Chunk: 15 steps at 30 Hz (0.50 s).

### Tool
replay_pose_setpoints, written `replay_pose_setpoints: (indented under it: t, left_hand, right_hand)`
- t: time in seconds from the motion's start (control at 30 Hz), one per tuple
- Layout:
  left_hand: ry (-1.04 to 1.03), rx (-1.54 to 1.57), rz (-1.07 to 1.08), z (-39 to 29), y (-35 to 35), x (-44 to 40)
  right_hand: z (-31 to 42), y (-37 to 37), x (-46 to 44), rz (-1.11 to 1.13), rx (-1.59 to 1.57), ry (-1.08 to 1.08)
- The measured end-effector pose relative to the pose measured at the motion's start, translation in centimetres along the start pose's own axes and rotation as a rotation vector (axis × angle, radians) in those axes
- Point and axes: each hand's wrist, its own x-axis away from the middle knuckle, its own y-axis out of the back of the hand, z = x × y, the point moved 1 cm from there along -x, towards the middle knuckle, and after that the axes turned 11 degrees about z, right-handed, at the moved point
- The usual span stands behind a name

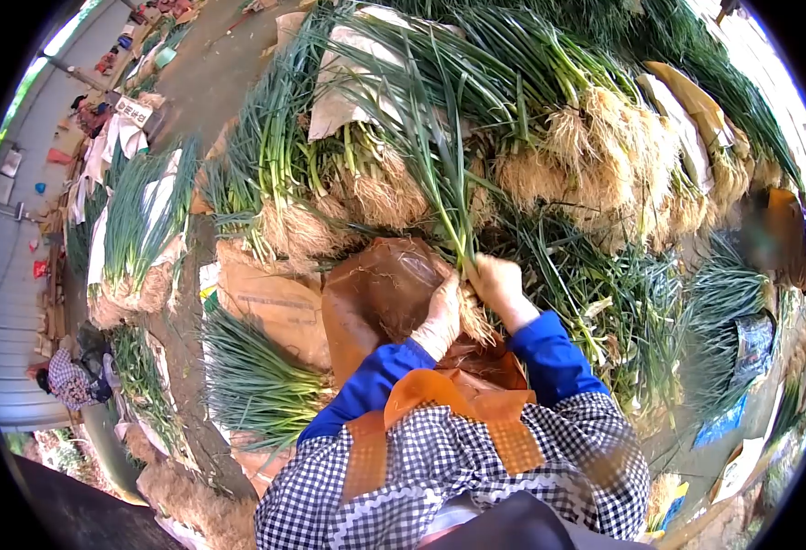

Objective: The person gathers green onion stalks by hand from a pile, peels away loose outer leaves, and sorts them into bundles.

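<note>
A few green onions (458,215) stand up from my lap, their leaves pointing away from me and their pale roots (476,319) hanging toward me. My right hand (499,286) is closed round the lower stalks. Against the root end, on the other side, my left hand (442,316) is closed too, its fingertips partly hidden. Beneath both hands a brown waterproof apron (371,289) covers my lap, with bits of root stuck to it.
Large bundles of rooted green onions (596,156) lie ahead. A trimmed-looking pile (261,376) rests on sacking at my left. Loose leaves (568,293) litter the ground at right. Another person in a checked top (73,380) is at far left.
</note>
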Motion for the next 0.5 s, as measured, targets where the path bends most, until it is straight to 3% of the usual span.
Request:
replay_pose_setpoints:
  t: [0.07, 0.1, 0.13, 0.17, 0.2, 0.23, 0.27, 0.33, 0.4, 0.47, 0.5]
  left_hand:
    - [-0.015, -0.177, -0.183, -1.3, -1.4, 1.0]
    - [-0.023, 0.068, 0.131, -0.7, 3.0, -2.0]
    - [0.037, 0.211, 0.332, -2.4, 2.2, -0.5]
    - [0.11, 0.266, 0.445, -3.2, 1.8, 0.2]
    - [0.185, 0.318, 0.563, -3.5, 1.4, 0.5]
    - [0.248, 0.459, 0.578, -2.9, 1.6, 0.0]
    - [0.308, 0.467, 0.613, -2.9, 0.5, 0.8]
    - [0.377, 0.549, 0.758, -2.1, 0.3, 1.1]
    - [0.398, 0.531, 0.704, -1.9, -0.4, 2.2]
    - [0.435, 0.416, 0.563, -1.7, -0.3, 2.0]
    - [0.442, 0.439, 0.607, -1.9, -1.0, 2.4]
  right_hand:
    - [-1.2, 0.6, 4.1, -0.095, -0.265, 0.169]
    - [-3.4, 1.1, 6.3, -0.078, -0.359, 0.147]
    - [-5.2, 1.2, 8.2, -0.11, -0.601, 0.004]
    - [-6.7, 2.9, 9.3, -0.079, -0.599, -0.084]
    - [-8.2, 4.8, 10.0, 0.15, -0.219, -0.314]
    - [-12.0, 3.0, 10.6, 0.491, 0.168, -0.409]
    - [-12.4, 4.2, 9.8, 0.992, 0.328, -0.401]
    - [-8.8, 5.4, 6.4, 0.961, 0.188, -0.434]
    - [-4.9, 4.8, 3.1, 0.624, -0.838, -0.423]
    - [-1.7, 2.4, 0.4, 0.635, -1.69, -0.147]
    - [-1.7, 0.1, -0.9, 0.655, -1.762, -0.1]
